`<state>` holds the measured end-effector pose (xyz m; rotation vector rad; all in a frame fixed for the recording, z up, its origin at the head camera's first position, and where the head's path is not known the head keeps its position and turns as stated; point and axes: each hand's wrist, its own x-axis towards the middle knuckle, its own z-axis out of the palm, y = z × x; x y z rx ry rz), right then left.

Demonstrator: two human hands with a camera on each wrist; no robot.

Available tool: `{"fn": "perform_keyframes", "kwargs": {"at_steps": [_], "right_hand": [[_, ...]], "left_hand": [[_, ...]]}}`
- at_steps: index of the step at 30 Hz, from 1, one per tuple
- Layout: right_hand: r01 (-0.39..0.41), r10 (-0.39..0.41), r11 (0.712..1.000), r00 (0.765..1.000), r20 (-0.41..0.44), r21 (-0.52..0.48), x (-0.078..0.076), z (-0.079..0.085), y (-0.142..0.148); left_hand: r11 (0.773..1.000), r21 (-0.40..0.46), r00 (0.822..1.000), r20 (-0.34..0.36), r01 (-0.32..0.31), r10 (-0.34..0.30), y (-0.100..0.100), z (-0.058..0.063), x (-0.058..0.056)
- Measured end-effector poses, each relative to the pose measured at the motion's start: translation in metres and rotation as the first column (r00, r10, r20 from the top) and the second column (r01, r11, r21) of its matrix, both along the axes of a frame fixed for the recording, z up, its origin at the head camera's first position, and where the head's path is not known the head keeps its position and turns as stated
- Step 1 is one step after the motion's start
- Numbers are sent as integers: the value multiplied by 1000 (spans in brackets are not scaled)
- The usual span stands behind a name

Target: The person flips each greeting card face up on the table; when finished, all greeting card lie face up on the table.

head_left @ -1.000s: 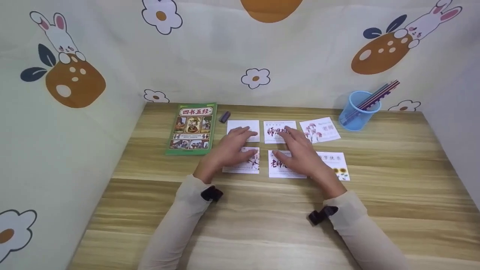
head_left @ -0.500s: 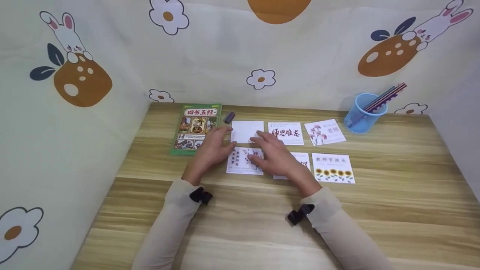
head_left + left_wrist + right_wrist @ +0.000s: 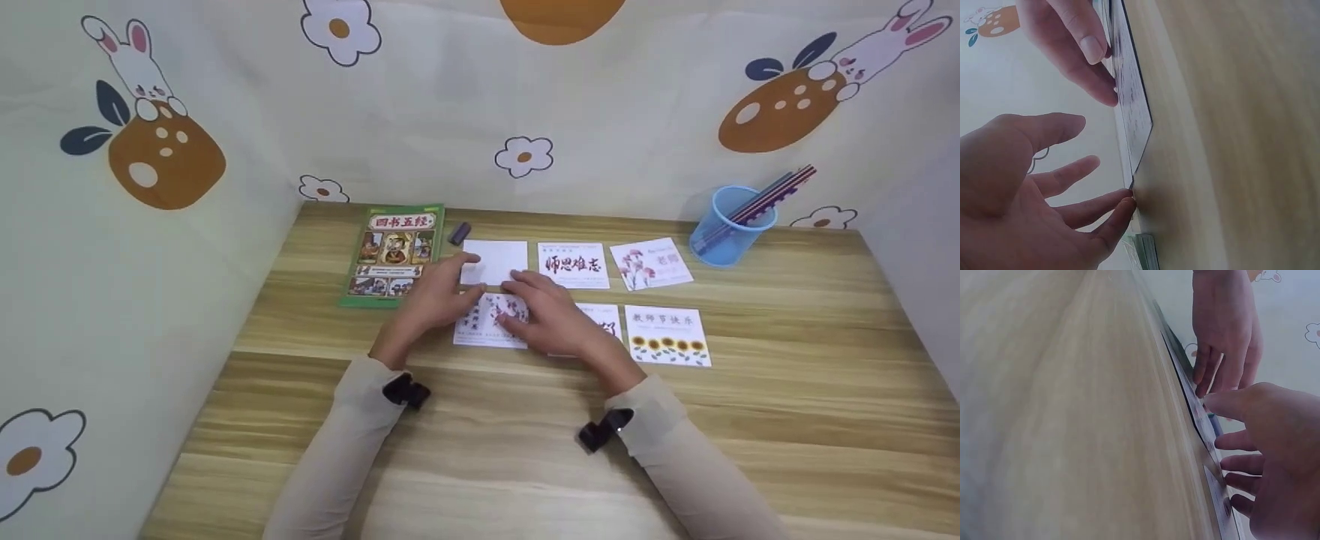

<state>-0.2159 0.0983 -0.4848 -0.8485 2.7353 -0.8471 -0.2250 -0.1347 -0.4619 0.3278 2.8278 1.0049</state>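
Observation:
Two rows of square white cards lie flat on the table. My left hand point(image 3: 436, 298) is at the left side of the blank card point(image 3: 491, 259) and the blossom-print card point(image 3: 487, 337), fingers spread. My right hand point(image 3: 551, 311) is over the right side of the blossom-print card, partly hiding the lower middle card point(image 3: 609, 321). In the left wrist view the left fingers point(image 3: 1098, 211) reach down at the cards' edge, pinching nothing. The right wrist view shows the right fingers point(image 3: 1241, 464) extended close above the cards; whether they touch is unclear.
A calligraphy card point(image 3: 574, 266), a pink-flower card point(image 3: 651, 264) and a sunflower card point(image 3: 667, 337) lie to the right. A green-edged book point(image 3: 391, 251) and a small dark block point(image 3: 460, 233) are at the left. A blue cup point(image 3: 724, 236) of pencils stands back right.
Both hands have moved left from the middle cards, uncovering the calligraphy and sunflower cards. In the last half second they have barely shifted, the left hand edging slightly right. The cards stay in place.

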Motion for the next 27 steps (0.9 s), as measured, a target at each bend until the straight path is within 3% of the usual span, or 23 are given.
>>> {"fn": "perform_keyframes", "kwargs": {"at_steps": [6, 10, 14, 18, 20, 23, 27], "right_hand": [[5, -5, 1000, 1000, 12, -25, -1, 0, 2], [11, -10, 999, 1000, 14, -47, 0, 1, 0], [15, -13, 990, 1000, 14, -143, 0, 3, -1], [9, -9, 959, 1000, 2, -285, -2, 5, -2], [0, 4, 940, 1000, 12, -341, -3, 5, -3], [-9, 30, 914, 998, 47, -407, -2, 6, -4], [12, 31, 893, 996, 88, -449, -1, 6, -6]], "left_hand": [[984, 172, 996, -72, -36, 49, 2, 3, -2], [942, 334, 987, -137, -32, 82, 7, 4, -1], [902, 431, 981, -165, -24, 105, 12, 4, -1], [849, 528, 985, -153, 17, 76, 16, 3, 0], [837, 545, 989, -141, 43, 41, 18, 3, 0], [852, 518, 991, -132, 80, -13, 19, 0, 0], [903, 409, 985, -153, 135, -78, 18, -3, -1]]}}
